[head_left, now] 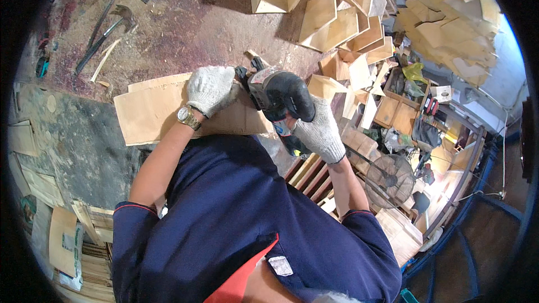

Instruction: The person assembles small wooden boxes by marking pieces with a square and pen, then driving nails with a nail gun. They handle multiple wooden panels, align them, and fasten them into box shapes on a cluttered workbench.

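A light-brown wooden board (147,113) lies flat across the front of my body, with another piece's edge showing behind it. My left hand (211,87), in a white knit glove, is closed at the board's far edge, its fingertips hidden. Just right of it is a black handheld power tool (289,94) with red and blue parts. My right hand (321,133), gloved as well, wraps the tool's handle. The tool's front is beside the board's right end; whether it touches the wood is hidden.
A hammer (124,18) and thin wood strips (105,60) lie at the far left. Several open wooden boxes (331,25) are stacked at the far right. A fan (390,179) stands right of my right forearm. Wooden slats (310,177) sit below the tool.
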Demonstrator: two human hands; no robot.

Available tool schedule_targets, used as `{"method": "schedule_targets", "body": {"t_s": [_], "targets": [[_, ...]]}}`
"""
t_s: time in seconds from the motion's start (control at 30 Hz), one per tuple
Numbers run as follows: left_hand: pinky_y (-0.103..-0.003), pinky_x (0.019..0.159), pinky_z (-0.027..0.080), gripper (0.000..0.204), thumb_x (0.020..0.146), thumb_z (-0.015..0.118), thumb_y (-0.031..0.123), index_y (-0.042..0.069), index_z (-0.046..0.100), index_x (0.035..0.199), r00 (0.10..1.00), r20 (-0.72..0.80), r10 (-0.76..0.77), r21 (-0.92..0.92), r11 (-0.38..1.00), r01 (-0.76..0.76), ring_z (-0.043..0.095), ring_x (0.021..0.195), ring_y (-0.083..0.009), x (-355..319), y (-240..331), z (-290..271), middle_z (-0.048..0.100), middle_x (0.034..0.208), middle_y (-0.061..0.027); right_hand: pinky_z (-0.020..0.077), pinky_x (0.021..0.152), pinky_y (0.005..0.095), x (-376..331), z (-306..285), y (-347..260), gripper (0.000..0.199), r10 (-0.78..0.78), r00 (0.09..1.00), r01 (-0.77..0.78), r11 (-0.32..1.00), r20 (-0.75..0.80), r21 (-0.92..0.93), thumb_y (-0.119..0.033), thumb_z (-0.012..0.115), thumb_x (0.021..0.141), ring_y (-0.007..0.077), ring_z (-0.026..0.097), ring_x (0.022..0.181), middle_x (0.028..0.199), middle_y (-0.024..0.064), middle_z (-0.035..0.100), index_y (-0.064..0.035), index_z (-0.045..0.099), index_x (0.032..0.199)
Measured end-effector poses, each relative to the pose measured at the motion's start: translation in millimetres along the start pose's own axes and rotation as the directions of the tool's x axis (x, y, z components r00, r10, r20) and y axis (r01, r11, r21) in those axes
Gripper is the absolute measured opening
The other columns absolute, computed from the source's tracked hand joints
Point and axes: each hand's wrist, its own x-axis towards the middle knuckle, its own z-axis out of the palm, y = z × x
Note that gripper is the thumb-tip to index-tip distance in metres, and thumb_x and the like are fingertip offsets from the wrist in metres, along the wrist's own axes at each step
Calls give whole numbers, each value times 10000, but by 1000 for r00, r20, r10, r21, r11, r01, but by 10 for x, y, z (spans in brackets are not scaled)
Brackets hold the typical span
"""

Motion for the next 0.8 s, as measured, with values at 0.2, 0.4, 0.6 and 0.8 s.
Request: {"method": "schedule_targets", "body": {"t_s": [0.2, 0.4, 0.6, 0.8], "targets": [[-494, 720, 565, 284, 878, 625, 378, 102, 663, 935, 1000, -26, 2, -10, 1000, -2, 715, 792, -379, -21, 45, -201, 722, 842, -178, 535, 695, 322, -183, 75, 89, 263, -29, 985, 77, 957, -172, 281, -111, 693, 751, 173, 672, 701, 807, 76, 722, -5, 703, 992], [-485, 754, 536, 497, 848, 721, 513, 30, 621, 911, 952, 304, -25, -154, 985, 75, 704, 825, -402, 90, -73, -745, 715, 859, -190, 511, 624, 277, -696, 79, 393, 250, 150, 889, 150, 797, -432, 585, 5, 656, 762, 123, 636, 685, 858, 55, 717, 5, 700, 1008], [-467, 638, 522, 324, 854, 746, 327, 59, 568, 886, 928, -70, 365, 77, 930, -360, 676, 732, -374, -80, -13, -992, 619, 745, -176, 502, 619, 276, -1065, 57, 913, 279, 229, 766, 249, 755, -601, 606, -34, 621, 756, 126, 627, 655, 823, 62, 709, 22, 697, 1018], [-452, 621, 556, 190, 843, 717, 295, 114, 662, 857, 927, 0, 374, 405, 848, -342, 716, 687, -302, -737, 2, -200, 672, 720, -116, 493, 577, 282, -1247, 196, 1317, 264, 360, 728, 183, 719, -584, 671, -64, 647, 785, 125, 620, 624, 794, 81, 699, 49, 693, 1019]]}}
